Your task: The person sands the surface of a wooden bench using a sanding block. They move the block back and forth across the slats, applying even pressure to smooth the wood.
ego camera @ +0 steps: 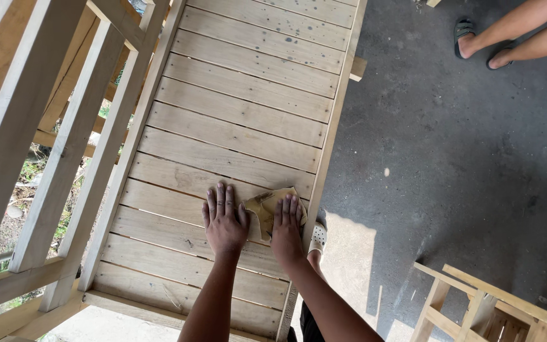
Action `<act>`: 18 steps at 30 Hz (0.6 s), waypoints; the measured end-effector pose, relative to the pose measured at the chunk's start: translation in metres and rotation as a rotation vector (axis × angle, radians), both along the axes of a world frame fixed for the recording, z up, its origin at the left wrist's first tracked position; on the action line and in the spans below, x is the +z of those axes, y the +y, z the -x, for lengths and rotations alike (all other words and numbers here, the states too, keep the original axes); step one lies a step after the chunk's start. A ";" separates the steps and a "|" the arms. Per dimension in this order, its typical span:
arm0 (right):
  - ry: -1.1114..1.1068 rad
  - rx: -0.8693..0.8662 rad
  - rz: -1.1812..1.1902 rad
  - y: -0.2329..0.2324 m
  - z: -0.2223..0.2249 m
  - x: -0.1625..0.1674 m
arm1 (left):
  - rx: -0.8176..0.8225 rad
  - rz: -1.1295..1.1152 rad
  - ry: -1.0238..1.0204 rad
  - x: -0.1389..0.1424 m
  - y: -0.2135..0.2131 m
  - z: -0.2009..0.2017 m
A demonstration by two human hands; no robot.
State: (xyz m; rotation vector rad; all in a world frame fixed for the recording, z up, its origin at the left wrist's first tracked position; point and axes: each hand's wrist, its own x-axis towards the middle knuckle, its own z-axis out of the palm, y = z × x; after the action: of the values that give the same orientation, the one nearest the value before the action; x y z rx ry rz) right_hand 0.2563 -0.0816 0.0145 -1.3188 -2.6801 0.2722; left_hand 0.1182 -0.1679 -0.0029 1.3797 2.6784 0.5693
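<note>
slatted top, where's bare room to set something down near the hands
Free: the slats beyond the fingertips, between the side rails, and the near slats left of the left hand. Crowded: the right edge, where the right hand presses sandpaper on the slatted top.

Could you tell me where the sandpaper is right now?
The sandpaper lies under the right hand on the slatted wood panel, near its right edge, beside the left hand.

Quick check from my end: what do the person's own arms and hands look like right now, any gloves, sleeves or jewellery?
Both forearms are bare, with no sleeves in view. The left hand and right hand wear no gloves. No rings, watch or wristband are visible.
</note>
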 end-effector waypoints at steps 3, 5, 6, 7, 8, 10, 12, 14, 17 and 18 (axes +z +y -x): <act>0.072 0.098 -0.046 0.007 0.015 -0.005 | 0.003 -0.001 0.006 0.001 0.000 0.000; 0.048 0.107 -0.069 0.028 0.031 -0.010 | 0.009 0.004 0.003 0.002 -0.001 0.001; 0.006 0.085 -0.074 0.037 0.036 -0.008 | 0.012 0.014 -0.011 0.002 -0.001 0.002; -0.037 0.061 -0.078 0.041 0.038 -0.007 | 0.013 0.025 -0.026 0.003 -0.001 0.002; 0.004 0.111 -0.051 0.043 0.035 -0.009 | 0.004 0.017 -0.010 0.003 -0.002 0.003; 0.084 0.215 0.001 0.030 0.020 -0.007 | -0.010 -0.002 0.022 0.003 -0.002 0.004; 0.003 0.257 0.035 0.008 0.001 0.002 | -0.021 0.000 0.033 0.002 -0.003 0.003; 0.017 0.307 0.025 -0.002 -0.001 0.009 | -0.012 0.005 0.017 0.000 -0.003 0.003; 0.103 0.369 0.064 0.025 0.041 0.010 | 0.011 -0.011 -0.006 -0.003 -0.003 0.002; 0.060 0.374 0.182 0.041 0.063 0.008 | 0.006 -0.011 -0.006 -0.003 -0.003 0.002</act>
State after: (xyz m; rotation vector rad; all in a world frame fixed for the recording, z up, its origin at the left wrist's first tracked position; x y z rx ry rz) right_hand 0.1930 -0.0407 0.0225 -0.8194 -2.8897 0.5978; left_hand 0.1164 -0.1711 -0.0054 1.3706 2.6800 0.5886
